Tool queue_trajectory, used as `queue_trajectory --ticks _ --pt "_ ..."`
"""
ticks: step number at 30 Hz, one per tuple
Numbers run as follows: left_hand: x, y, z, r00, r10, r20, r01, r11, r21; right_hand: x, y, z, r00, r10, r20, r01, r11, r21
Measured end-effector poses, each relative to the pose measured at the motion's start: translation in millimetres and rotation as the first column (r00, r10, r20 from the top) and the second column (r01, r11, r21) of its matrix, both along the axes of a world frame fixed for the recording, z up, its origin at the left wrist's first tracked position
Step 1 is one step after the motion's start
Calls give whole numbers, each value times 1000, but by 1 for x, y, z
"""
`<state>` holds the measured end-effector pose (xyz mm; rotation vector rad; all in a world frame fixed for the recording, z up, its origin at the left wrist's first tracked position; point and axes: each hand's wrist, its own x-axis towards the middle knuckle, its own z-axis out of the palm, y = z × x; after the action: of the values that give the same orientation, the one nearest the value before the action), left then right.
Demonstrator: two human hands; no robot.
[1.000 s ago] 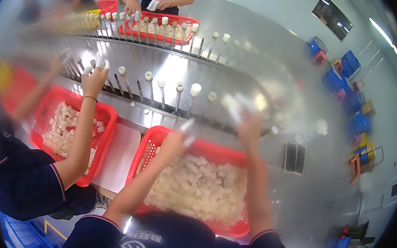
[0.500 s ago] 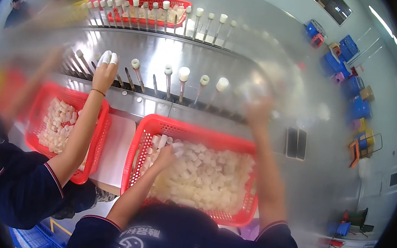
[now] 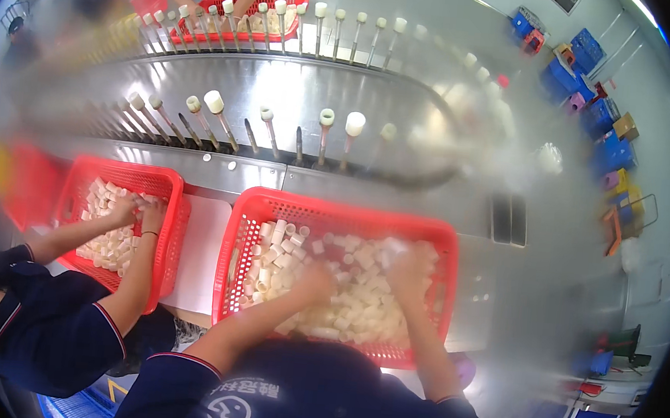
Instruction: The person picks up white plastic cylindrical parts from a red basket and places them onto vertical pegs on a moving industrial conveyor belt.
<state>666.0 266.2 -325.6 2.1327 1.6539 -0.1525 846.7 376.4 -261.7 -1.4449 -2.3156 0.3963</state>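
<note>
Both my hands are inside a wide red plastic basket (image 3: 343,209), among many short white, hollow cylinder pieces (image 3: 276,256). My left hand (image 3: 316,284) is over the middle of the pile. To its right, my right hand (image 3: 412,269) is at the right part of the pile. Motion blur and haze on the lens smear the fingers of both, so any piece held does not show. Beyond the basket stands a row of thin upright rods. Some bear white cylinders (image 3: 214,101) or greenish-white rings (image 3: 327,118); others, such as a dark rod (image 3: 299,145), are bare.
A co-worker on my left has both hands (image 3: 149,214) in a smaller red basket (image 3: 174,234). Across the metal table (image 3: 273,179), another person reaches into a red basket (image 3: 298,4) behind a second rod row. Two dark rectangular panels (image 3: 509,220) are at the right.
My right hand has come down from the rods into the basket; my left has shifted right across the pile. The near rods appear moved left. The left co-worker's hand has dropped into their basket.
</note>
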Motion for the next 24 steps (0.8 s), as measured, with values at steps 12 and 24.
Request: queue_trajectory --ticks 12,24 --pt "-6 -37 -24 996 86 -10 -86 996 16 -39 -42 -104 896 171 409 -67 964 -256" --pt "-88 -38 66 -587 729 353 -60 395 -917 -71 -31 -85 949 301 99 -213 838 -502"
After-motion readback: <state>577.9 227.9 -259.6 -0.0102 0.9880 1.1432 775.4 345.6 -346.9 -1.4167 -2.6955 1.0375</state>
